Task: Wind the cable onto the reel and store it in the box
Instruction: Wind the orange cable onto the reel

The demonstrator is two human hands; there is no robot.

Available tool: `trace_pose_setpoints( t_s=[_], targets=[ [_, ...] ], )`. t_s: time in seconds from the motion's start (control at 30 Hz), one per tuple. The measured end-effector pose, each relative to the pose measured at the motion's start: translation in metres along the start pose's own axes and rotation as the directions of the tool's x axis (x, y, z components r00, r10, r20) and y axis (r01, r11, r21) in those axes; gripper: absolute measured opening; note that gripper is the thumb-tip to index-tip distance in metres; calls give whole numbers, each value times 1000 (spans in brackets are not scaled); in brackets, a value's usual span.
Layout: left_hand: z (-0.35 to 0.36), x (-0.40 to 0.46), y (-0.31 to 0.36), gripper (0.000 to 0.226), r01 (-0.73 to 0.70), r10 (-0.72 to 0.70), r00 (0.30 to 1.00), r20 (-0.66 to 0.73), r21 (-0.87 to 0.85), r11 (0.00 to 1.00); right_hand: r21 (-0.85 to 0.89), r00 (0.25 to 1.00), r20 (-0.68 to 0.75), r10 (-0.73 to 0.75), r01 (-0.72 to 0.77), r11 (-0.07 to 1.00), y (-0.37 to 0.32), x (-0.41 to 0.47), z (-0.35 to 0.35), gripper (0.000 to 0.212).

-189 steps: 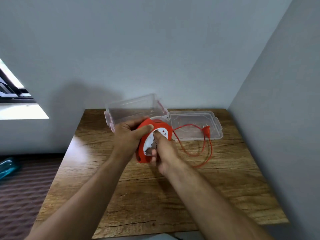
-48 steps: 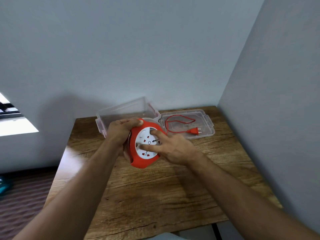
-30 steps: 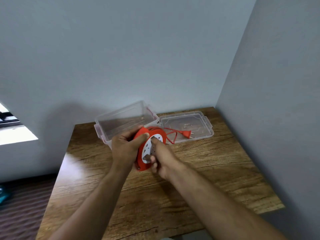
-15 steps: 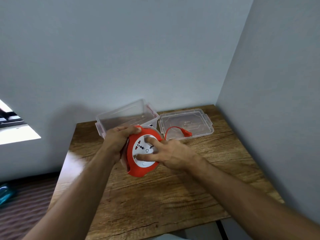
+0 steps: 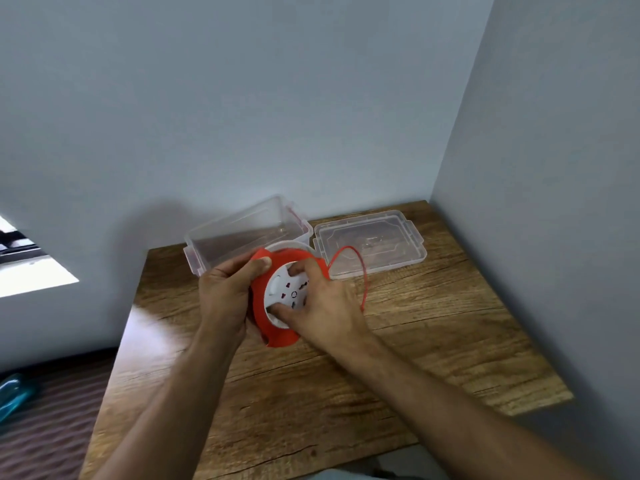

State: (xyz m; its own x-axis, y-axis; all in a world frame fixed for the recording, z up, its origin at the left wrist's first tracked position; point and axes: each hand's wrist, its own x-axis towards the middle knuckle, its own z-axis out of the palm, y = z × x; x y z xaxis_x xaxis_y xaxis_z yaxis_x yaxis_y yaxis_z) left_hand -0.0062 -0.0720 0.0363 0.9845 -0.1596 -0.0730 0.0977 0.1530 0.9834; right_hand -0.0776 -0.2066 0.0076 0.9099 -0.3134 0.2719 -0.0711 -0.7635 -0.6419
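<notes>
Fingers [image 5: 298, 269] of the right hand [image 5: 323, 306] are spread and curled, their tips pressed on the white socket face of the reel [image 5: 277, 327]; the left hand [image 5: 227, 294] grips the reel's red rim, thumb over the top edge. The reel is held tilted above the wooden table [image 5: 415, 341]. A short loop of red cable [image 5: 360, 268] arcs from behind the right hand over the table edge of the clear lid [image 5: 370, 242]. Behind the reel stands the open clear box [image 5: 242, 230], tilted, against the wall [image 5: 277, 98].
</notes>
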Motion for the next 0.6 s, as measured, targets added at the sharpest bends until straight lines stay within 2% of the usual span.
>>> trace_pose_setpoints(
  t_s=[0.07,0.1,0.17,0.23,0.3,0.37,0.4,0.5,0.6],
  targets=[
    [-3,0,-3,12,12,-12,1000,-17,-13,1000,96,993,78,93,-100,990,2,4,-3,68],
    [-5,1,-5,11,28,-29,999,-29,-27,999,142,988,123,90,-107,984,5,7,-6,62],
    [-9,2,-9,9,60,-62,998,-34,-54,997,221,984,175,2,-42,974,15,12,-15,38],
    [-11,4,-11,9,73,-74,997,-13,-54,996,211,985,139,-104,73,975,24,16,-26,27],
    [-10,6,-13,10,78,-78,997,3,-36,996,36,945,129,-300,298,954,29,18,-35,33],
    [-8,10,-13,9,95,-96,995,-12,-35,995,-199,842,255,-476,527,826,30,18,-36,46],
    [-7,12,-12,7,111,-112,993,-36,-44,993,-278,795,351,-495,593,755,28,17,-34,52],
    [-8,23,-9,10,150,-156,982,-106,-61,987,-375,709,534,-460,687,623,24,10,-24,66],
    [-5,30,1,14,222,-224,973,-56,-40,974,-388,667,499,-552,742,547,24,15,-25,71]
  ],
)
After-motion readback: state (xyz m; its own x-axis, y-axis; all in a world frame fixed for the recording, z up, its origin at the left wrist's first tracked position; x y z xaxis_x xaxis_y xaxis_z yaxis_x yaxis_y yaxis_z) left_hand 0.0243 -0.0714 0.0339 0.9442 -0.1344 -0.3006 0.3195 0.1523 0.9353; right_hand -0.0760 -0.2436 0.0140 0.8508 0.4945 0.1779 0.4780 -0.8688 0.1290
